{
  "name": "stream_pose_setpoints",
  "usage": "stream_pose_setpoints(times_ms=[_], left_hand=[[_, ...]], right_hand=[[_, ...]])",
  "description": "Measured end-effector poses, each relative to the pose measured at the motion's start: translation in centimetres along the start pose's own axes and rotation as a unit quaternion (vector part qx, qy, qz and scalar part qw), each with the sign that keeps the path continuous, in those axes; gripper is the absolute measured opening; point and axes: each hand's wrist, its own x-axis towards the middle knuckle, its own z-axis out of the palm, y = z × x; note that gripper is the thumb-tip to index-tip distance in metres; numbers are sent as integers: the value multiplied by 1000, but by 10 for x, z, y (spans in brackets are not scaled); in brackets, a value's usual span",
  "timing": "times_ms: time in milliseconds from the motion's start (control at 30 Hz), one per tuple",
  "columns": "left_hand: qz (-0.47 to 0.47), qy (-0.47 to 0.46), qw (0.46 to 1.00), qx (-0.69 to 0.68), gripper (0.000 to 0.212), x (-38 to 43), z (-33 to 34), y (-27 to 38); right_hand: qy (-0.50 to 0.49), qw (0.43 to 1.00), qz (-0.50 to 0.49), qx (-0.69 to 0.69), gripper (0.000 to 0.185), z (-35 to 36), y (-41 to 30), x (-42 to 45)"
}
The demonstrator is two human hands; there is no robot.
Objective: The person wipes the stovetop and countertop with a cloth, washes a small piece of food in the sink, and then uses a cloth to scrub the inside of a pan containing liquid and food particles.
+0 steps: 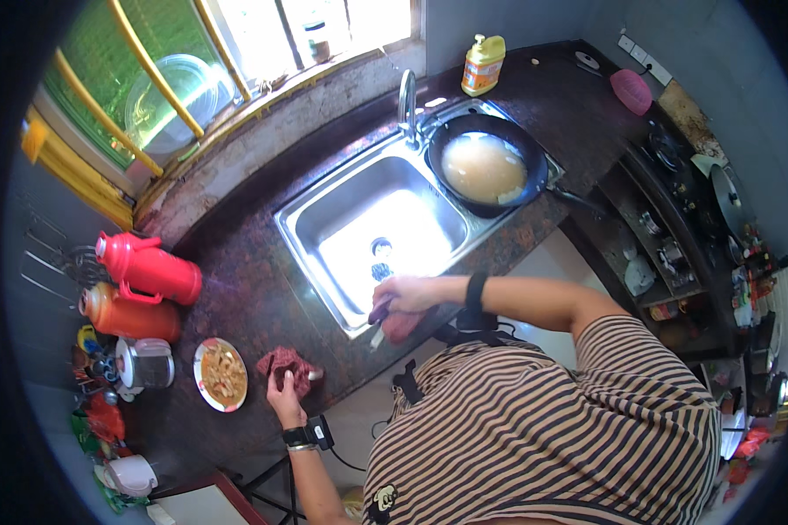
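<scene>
My left hand [286,392] is at a crumpled red patterned cloth [294,367] near the counter's front edge, with fingers against it; how firmly it grips is unclear. Just left of it a white plate [200,378] holds cooked food in sauce. My right hand [404,294] is closed on a dark purple cloth [380,310] over the front rim of the steel sink [315,289]. Another reddish cloth [400,326] lies under that hand. In the sink, beside the drain, is a dark scrubber [381,272]. A wok [542,172] with cloudy liquid rests on the sink's right side.
A red thermos flask [164,269] and an orange one [134,318] lie along the left wall, beside a glass jug [151,363]. The faucet [407,108] rises behind the sink, and a yellow pump bottle [483,65] stands beyond. The wok's handle [574,198] juts over the counter's edge.
</scene>
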Motion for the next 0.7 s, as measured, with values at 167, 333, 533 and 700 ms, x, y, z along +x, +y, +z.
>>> stream_pose_setpoints(times_ms=[167, 333, 533, 700], left_hand=[[46, 138, 964, 223, 47, 6, -2, -25], [40, 167, 850, 499, 55, 11, 41, -22], [3, 150, 787, 599, 49, -2, 48, -14], [-74, 156, 767, 619, 44, 3, 53, -6]], right_hand=[[169, 980, -35, 97, 23, -192, -17, -48], [413, 879, -20, 238, 22, -365, 51, -58], [495, 806, 8, 324, 24, -487, 193, 46], [599, 778, 190, 8, 24, -518, 291, 108]])
